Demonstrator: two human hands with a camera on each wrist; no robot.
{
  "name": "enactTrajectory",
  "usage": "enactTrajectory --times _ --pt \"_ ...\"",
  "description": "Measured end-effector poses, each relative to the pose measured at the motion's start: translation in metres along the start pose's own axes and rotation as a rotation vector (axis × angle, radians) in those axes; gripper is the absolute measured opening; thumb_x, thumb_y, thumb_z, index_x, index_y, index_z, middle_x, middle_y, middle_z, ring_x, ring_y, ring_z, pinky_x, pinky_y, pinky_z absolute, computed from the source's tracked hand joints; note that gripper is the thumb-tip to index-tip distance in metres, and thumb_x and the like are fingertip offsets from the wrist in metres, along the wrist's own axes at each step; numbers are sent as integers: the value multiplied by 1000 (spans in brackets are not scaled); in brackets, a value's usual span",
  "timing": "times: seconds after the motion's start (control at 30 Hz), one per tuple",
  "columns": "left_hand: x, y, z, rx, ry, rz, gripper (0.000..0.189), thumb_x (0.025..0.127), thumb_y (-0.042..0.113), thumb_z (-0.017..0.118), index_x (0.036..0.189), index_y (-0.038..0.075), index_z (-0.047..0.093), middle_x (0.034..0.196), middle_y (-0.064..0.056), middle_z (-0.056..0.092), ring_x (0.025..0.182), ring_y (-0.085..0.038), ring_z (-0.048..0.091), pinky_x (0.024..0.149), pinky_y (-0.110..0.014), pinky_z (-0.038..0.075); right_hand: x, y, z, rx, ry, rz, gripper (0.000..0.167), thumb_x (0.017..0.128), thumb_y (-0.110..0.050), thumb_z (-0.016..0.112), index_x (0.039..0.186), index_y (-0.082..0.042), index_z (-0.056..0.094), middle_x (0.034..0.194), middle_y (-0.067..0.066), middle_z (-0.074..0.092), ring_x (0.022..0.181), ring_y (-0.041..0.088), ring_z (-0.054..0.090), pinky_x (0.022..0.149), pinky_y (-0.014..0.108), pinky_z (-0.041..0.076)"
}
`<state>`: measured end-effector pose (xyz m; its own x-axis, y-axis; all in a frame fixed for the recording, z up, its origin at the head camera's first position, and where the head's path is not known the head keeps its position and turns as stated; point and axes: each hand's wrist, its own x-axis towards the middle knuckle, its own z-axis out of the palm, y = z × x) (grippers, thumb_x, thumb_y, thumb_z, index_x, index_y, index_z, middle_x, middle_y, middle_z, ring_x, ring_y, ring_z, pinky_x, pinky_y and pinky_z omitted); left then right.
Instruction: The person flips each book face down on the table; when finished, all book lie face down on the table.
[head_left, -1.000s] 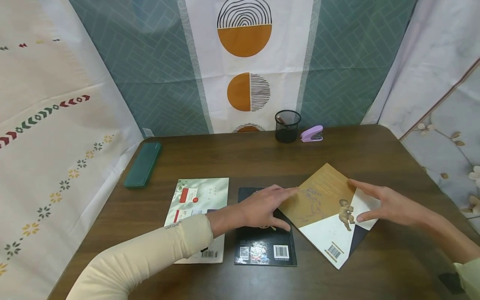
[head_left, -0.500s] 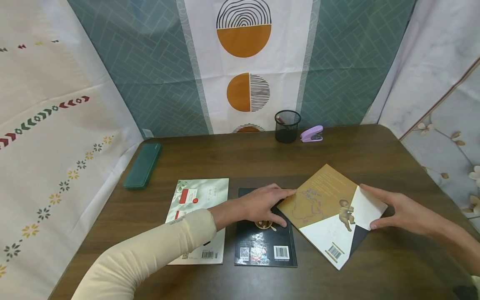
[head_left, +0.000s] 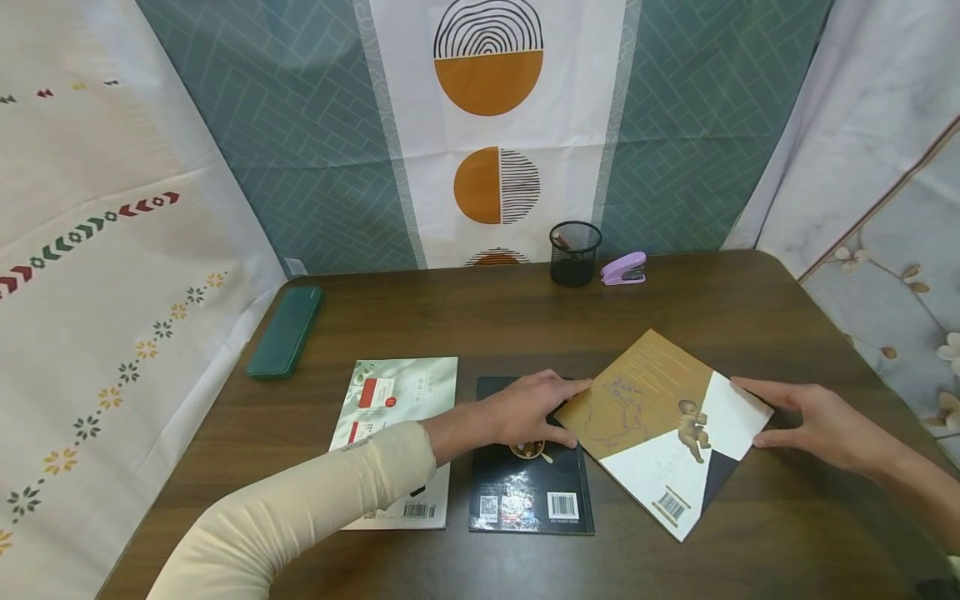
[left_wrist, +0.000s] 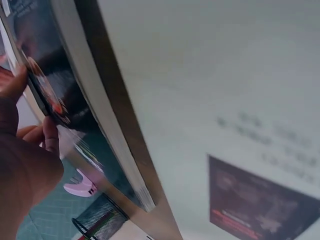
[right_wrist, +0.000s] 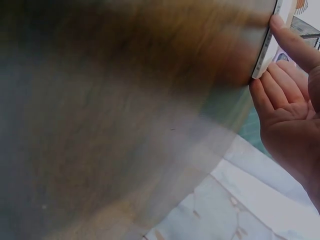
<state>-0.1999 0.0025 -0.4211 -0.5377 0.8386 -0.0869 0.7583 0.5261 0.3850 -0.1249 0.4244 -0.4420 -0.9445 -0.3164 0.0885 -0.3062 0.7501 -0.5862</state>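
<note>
A tan, white and dark book point(head_left: 652, 450) lies turned on the table with a corner toward each hand. At its left corner my left hand point(head_left: 528, 408) holds the edges between thumb and fingers, with the forearm across the other books. My right hand point(head_left: 825, 425) holds the opposite corner the same way. In the right wrist view, that hand point(right_wrist: 295, 120) has its thumb and fingers at the book's edge point(right_wrist: 267, 47). Under my left arm lie a black book point(head_left: 525, 504) with a barcode and a pale green book point(head_left: 412, 379), partly covered by the sleeve.
On the wooden table point(head_left: 450, 317), a green case point(head_left: 287, 333) lies at the far left. A black mesh pen holder point(head_left: 574, 260) stands at the back edge, beside a lilac stapler point(head_left: 624, 268). Patterned cloths hang behind and at both sides.
My right hand has slid outward to the right, off the book's face to its right corner. The left hand has shifted slightly at its corner, and the book has turned a little.
</note>
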Motion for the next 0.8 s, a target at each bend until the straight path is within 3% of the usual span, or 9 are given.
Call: enactTrajectory --times 0.17,0.33,0.43,0.63,0.7,0.8 --pt "-2 9 2 -15 20 -9 80 94 35 84 161 10 46 132 0 69 114 -12 58 95 -23 49 4 -1 -1 -56 18 24 86 68 -12 98 145 3 62 139 33 62 117 -26 35 83 0 40" --pt "-6 19 8 -37 36 -16 73 93 33 86 154 9 54 135 1 66 112 -7 60 98 -22 49 6 5 -3 -86 54 -47 80 67 -9 98 140 3 66 134 32 66 119 -26 35 85 0 40" --pt "-9 25 10 -16 33 -17 74 92 38 86 154 11 56 145 0 61 123 -10 58 106 -26 47 7 7 -5 -98 64 -76 77 69 -7 97 139 3 67 133 32 66 120 -27 33 86 -2 38" --pt "-10 28 14 78 14 -6 81 93 49 82 159 13 50 164 0 47 145 -18 45 119 -31 38 12 6 -6 -132 52 -52 75 71 -11 97 139 1 67 135 32 65 119 -26 33 85 -3 36" --pt "-10 28 15 113 16 3 82 93 51 81 159 12 50 165 1 46 146 -19 45 120 -31 36 13 5 -7 -149 49 -39 74 72 -12 97 139 1 67 135 31 66 121 -19 42 85 -2 38" --pt "-11 31 18 133 17 10 83 93 55 79 158 13 51 163 1 48 145 -19 46 120 -32 37 15 4 -7 -191 31 -9 75 75 -14 96 141 2 65 137 31 64 126 12 63 89 20 56"
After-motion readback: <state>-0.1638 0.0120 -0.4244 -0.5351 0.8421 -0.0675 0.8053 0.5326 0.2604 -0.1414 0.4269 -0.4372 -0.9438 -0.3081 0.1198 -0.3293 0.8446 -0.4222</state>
